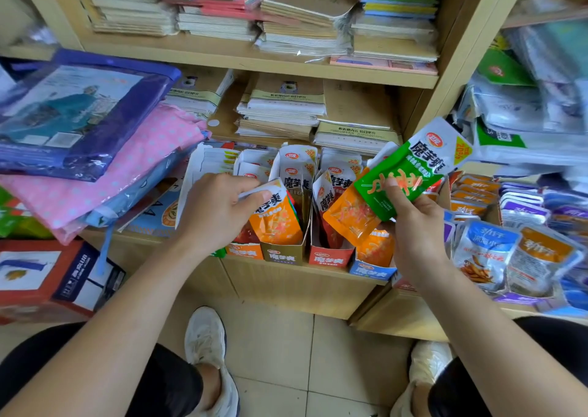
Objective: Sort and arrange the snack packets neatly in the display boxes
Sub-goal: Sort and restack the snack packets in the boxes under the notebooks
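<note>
Slippage was the main risk. The right hand (410, 225) pinched a green packet (410, 175) above the boxes. A loose orange packet (350, 216) was fanned under it, apparently in the same grip. Two glossy packets in one pinch could slide apart, and one could drop to the floor or into the wrong box. The left hand (219, 206) gripped the top of an orange packet (276, 222) standing in the olive box (281, 252), just beside the red box (329, 257). Both boxes looked crowded, so forcing another packet in could crumple the others. It could also tip the light cardboard off the shelf (302, 289), whose front edge was near. No box for green ones showed plainly, so the green packet could be missorted.
</note>
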Action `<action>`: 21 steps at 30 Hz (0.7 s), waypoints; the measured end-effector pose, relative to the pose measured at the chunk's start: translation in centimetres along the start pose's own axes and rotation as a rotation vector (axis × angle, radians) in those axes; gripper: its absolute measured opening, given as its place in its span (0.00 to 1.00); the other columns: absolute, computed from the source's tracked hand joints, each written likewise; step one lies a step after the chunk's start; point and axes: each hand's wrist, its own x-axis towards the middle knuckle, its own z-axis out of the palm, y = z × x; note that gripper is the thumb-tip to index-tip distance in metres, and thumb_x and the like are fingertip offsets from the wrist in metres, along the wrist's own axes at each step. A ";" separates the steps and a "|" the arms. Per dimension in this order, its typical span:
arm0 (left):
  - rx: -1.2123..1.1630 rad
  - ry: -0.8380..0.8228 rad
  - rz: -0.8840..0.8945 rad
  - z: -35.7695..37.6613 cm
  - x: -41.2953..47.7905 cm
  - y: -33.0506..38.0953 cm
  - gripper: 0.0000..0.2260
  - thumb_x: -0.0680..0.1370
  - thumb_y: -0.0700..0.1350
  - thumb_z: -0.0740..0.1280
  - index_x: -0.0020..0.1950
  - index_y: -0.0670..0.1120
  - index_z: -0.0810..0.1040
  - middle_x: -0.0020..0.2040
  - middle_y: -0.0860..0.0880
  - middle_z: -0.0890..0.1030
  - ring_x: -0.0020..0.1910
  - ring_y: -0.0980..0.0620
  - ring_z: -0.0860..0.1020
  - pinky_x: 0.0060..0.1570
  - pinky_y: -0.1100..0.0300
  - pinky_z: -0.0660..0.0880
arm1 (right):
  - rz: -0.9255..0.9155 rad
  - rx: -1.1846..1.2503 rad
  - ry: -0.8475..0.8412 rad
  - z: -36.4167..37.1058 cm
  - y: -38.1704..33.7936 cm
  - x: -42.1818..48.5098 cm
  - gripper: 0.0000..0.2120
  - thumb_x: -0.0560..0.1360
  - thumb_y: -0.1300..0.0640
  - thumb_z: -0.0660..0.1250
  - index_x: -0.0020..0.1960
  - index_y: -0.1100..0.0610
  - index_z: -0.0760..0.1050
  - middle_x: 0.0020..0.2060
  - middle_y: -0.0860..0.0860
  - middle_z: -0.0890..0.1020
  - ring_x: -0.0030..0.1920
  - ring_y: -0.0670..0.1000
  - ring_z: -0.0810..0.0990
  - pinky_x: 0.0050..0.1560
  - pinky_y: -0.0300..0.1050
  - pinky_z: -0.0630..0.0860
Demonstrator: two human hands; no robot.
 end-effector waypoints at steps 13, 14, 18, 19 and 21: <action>-0.312 0.461 -0.154 -3.3 -0.9 -2.9 0.18 0.78 0.55 0.68 0.43 0.40 0.83 0.37 0.33 0.81 0.36 0.48 0.77 0.39 0.37 0.80 | -0.054 -0.070 -0.065 0.5 -0.5 -0.9 0.06 0.80 0.57 0.68 0.52 0.58 0.82 0.47 0.51 0.87 0.51 0.53 0.86 0.53 0.55 0.83; -0.333 0.493 -0.165 -3.3 -0.9 -3.1 0.18 0.79 0.54 0.68 0.44 0.39 0.83 0.38 0.33 0.81 0.37 0.48 0.77 0.39 0.37 0.80 | -0.071 -0.087 -0.072 0.5 -0.5 -1.0 0.06 0.80 0.57 0.68 0.53 0.58 0.82 0.48 0.51 0.87 0.51 0.52 0.86 0.53 0.53 0.83; -0.402 0.549 -0.187 -2.9 -0.8 -3.7 0.16 0.79 0.53 0.68 0.44 0.40 0.82 0.40 0.31 0.81 0.36 0.46 0.77 0.39 0.36 0.80 | -0.128 -0.145 -0.090 0.7 -0.6 -1.7 0.09 0.80 0.58 0.68 0.58 0.61 0.80 0.50 0.52 0.87 0.52 0.51 0.86 0.52 0.48 0.83; -0.404 0.545 -0.195 -2.7 -0.7 -4.0 0.15 0.79 0.54 0.68 0.43 0.43 0.82 0.40 0.32 0.81 0.35 0.43 0.79 0.39 0.36 0.80 | -0.134 -0.161 -0.092 0.7 -0.5 -1.9 0.09 0.80 0.58 0.68 0.57 0.61 0.80 0.50 0.52 0.87 0.52 0.51 0.86 0.51 0.47 0.83; -0.400 0.539 -0.204 -2.7 -0.6 -4.4 0.14 0.78 0.55 0.68 0.44 0.44 0.83 0.39 0.34 0.81 0.37 0.36 0.80 0.38 0.38 0.80 | -0.135 -0.198 -0.091 0.7 -0.3 -2.3 0.09 0.80 0.58 0.69 0.57 0.61 0.81 0.49 0.52 0.87 0.51 0.52 0.86 0.49 0.46 0.83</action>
